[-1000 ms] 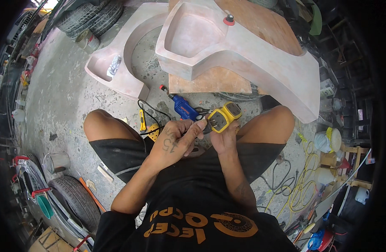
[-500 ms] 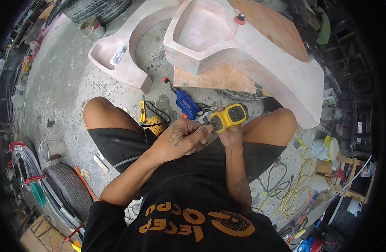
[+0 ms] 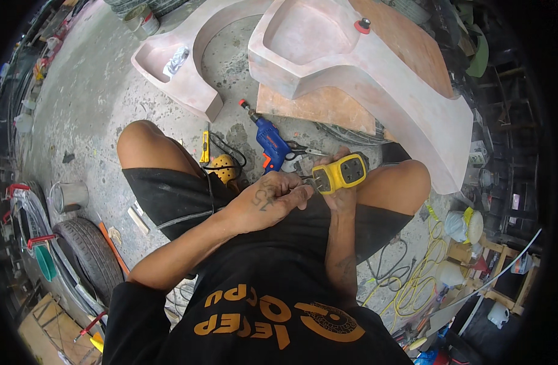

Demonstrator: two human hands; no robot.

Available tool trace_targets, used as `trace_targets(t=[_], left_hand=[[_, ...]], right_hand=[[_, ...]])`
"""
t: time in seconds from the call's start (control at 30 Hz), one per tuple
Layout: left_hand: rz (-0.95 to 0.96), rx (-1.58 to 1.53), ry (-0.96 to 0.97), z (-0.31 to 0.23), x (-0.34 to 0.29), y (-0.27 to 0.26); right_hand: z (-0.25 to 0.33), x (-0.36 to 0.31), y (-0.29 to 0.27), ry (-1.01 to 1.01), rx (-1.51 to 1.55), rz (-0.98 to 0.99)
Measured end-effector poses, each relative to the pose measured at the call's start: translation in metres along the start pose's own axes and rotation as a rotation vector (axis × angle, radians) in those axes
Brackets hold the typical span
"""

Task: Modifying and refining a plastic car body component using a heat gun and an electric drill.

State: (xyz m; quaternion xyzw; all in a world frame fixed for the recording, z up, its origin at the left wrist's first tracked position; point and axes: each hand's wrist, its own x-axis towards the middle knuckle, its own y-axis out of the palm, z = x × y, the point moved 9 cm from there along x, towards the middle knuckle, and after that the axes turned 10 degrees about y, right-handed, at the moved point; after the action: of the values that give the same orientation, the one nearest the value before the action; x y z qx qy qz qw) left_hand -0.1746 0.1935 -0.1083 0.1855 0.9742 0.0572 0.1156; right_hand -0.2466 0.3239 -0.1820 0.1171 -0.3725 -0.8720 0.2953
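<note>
My right hand (image 3: 341,198) grips a yellow and black power socket box (image 3: 340,173), its dark outlet faces turned up. My left hand (image 3: 272,202) is closed beside it, fingers pinched. A short dark piece shows between those fingers and the box, but what they hold is mostly hidden. On the floor just beyond my hands lies a blue power drill (image 3: 269,143) with an orange trigger. Scissors (image 3: 304,150) rest by the drill's body, and a yellow utility knife (image 3: 205,146) lies to its left near a black cord (image 3: 233,149).
I sit cross-legged, a yellow clog (image 3: 223,168) on one foot. Ahead stand a large pale moulded panel (image 3: 346,67) with a red-based knob (image 3: 363,25), and a curved panel (image 3: 194,79). A tyre (image 3: 89,255) lies left, yellow cable (image 3: 422,274) right.
The socket box has moved slightly right, and the gap between it and my left fingers has widened. The whole view has shifted a little.
</note>
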Motion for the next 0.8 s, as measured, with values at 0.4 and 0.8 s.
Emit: trace_targets(t=[0.4,0.8], left_hand=[[0.089,-0.205,-0.150,0.007,0.000,0.007],[-0.266,0.192,0.132,-0.028,-0.009,-0.011]], right_hand=[[-0.001,0.003,-0.004,0.027,0.064,0.115],[-0.013,0.004,-0.028,-0.108,0.617,-0.084]])
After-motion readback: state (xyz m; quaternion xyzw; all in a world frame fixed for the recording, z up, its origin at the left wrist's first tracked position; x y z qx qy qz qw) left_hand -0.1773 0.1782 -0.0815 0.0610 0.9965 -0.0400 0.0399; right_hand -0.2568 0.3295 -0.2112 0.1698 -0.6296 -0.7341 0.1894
